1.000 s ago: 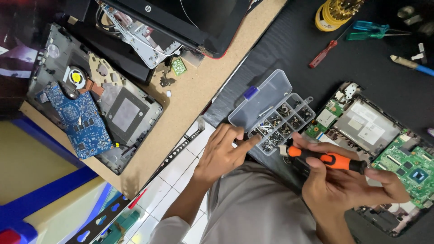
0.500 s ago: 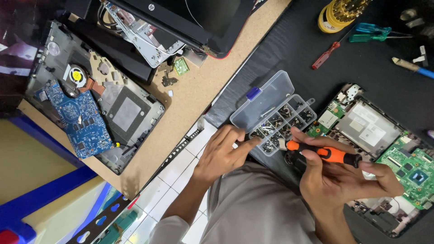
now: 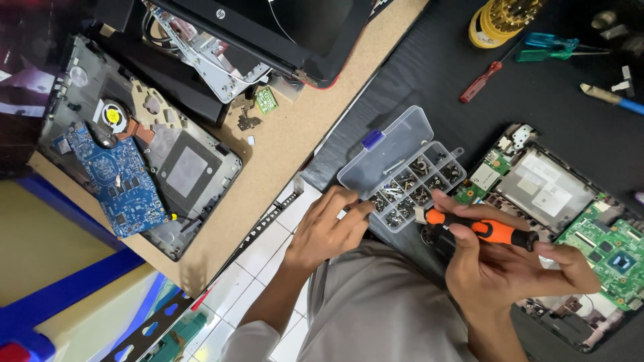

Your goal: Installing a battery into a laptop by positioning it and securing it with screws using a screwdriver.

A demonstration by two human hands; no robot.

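Two bare hands work at the near edge of the black mat [image 3: 429, 74] that covers the right part of the worktop [image 3: 282, 147]. Left hand [image 3: 327, 228] has its fingertips pinched narrow over the near compartments of a clear plastic screw organizer [image 3: 412, 181], touching the small screws there; whether one is held between them cannot be told. Right hand [image 3: 510, 271] is closed around an orange-and-black screwdriver [image 3: 479, 228], which lies nearly level with its tip toward the organizer's near corner. Just beside the organizer, toward the mat's right edge, lies an opened laptop base [image 3: 557, 201] with green circuit boards showing. At the mat's far edge are a red-handled screwdriver [image 3: 479, 82], teal tweezers [image 3: 550, 47] and a yellow bit holder [image 3: 500, 20]. On the bare wooden left part rests another stripped laptop chassis [image 3: 181, 167] with a blue board [image 3: 117, 177].
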